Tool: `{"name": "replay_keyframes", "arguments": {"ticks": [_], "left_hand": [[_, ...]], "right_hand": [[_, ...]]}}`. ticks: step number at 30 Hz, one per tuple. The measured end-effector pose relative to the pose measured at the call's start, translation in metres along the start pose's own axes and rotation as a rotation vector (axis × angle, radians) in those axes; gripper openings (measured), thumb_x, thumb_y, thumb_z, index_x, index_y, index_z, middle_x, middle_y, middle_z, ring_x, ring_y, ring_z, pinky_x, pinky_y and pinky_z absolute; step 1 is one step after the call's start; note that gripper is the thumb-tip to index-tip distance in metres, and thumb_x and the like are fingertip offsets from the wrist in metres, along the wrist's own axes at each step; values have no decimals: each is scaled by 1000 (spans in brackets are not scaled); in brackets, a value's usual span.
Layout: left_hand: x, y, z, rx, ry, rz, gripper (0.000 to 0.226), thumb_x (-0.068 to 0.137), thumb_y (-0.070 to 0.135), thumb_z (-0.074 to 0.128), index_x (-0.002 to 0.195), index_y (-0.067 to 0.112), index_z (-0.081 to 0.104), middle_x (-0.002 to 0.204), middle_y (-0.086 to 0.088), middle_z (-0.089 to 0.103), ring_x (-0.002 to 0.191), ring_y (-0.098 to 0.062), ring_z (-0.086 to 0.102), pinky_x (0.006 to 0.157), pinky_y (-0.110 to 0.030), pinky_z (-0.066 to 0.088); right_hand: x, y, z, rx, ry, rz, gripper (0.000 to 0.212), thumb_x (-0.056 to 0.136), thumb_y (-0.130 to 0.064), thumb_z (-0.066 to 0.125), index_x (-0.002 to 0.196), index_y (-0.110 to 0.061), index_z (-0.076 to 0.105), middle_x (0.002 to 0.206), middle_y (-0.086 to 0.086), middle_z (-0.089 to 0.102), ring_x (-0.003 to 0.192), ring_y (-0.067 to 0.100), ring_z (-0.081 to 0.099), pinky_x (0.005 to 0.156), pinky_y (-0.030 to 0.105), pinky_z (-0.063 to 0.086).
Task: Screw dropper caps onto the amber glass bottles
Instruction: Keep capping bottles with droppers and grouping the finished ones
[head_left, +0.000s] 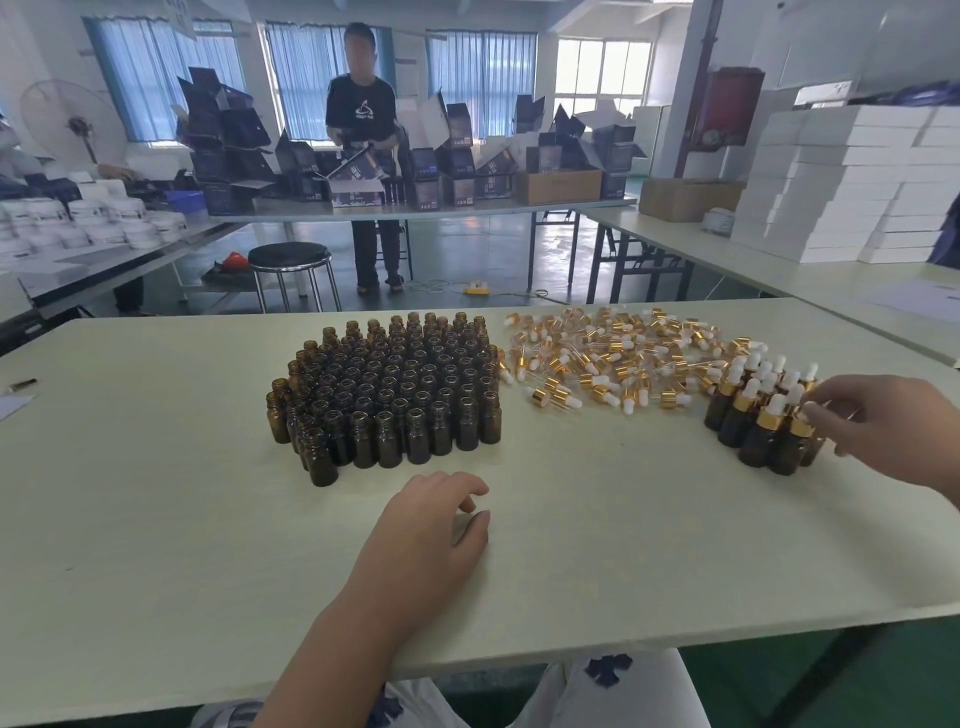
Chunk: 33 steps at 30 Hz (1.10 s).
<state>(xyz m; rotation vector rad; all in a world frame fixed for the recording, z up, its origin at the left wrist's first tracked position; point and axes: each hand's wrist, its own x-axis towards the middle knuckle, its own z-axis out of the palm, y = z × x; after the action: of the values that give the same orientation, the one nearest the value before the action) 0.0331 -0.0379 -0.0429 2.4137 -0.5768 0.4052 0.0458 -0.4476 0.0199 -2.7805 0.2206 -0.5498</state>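
Left hand (431, 525) released, resting on tabletop (156, 519); right hand (883, 421) fingertips at capped bottles (763, 421), grip cannot be told; uncapped amber bottles (389, 389) clustered centre; dropper caps (613, 358) heaped between the two groups.

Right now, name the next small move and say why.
Probably the left hand should pick a front bottle from the uncapped bottles: it rests empty just before them, while the right hand is at the capped bottles, beside the loose dropper caps.
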Motion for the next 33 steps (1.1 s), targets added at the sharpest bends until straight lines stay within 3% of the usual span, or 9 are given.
{"name": "replay_keyframes", "arguments": {"ticks": [3,7,15,20,24,28,33], "left_hand": [[0,0,0,-8,-2,-5,25,94,28,53,119,28,58,95,17,54,92,-1,47,76,-4,32],[0,1,-1,-14,4,-2,25,94,26,54,119,26,59,96,15,56,92,-1,47,80,-11,35],[1,2,-1,-21,4,-11,26,94,26,54,120,26,58,96,15,56,93,-2,47,83,-16,39],[0,1,0,-34,5,-27,27,94,27,53,121,28,56,96,16,56,94,-2,48,82,-15,40],[-1,1,0,-39,3,-37,30,94,28,52,124,28,54,98,16,56,95,-2,49,85,-18,42],[-1,0,-1,-49,3,-44,32,94,28,52,126,29,52,98,17,57,95,-2,49,85,-18,42],[-1,-1,0,-61,10,-45,33,94,28,53,127,29,51,95,17,57,94,-2,50,83,-18,42]], "right_hand": [[1,2,1,-13,13,-2,22,90,-21,61,77,-38,58,61,-21,64,49,-4,59,57,22,39],[2,4,6,20,48,35,5,88,-26,63,88,-31,63,71,-16,65,62,11,63,60,26,42],[-13,-56,-10,249,369,-90,9,89,-26,60,95,-33,59,67,-12,60,63,4,57,56,17,36],[-11,-116,1,301,222,-217,7,91,-23,61,97,-27,62,65,-14,61,59,-2,55,55,8,34],[3,-150,43,257,30,-338,20,93,-23,59,111,-17,64,66,-13,57,62,1,54,57,19,39],[24,-173,91,115,-183,-314,36,95,-31,52,130,-22,52,84,-5,59,76,14,55,69,28,45],[43,-183,133,84,-288,-221,43,94,-35,49,134,-18,46,126,7,59,106,24,58,86,34,48]]}}
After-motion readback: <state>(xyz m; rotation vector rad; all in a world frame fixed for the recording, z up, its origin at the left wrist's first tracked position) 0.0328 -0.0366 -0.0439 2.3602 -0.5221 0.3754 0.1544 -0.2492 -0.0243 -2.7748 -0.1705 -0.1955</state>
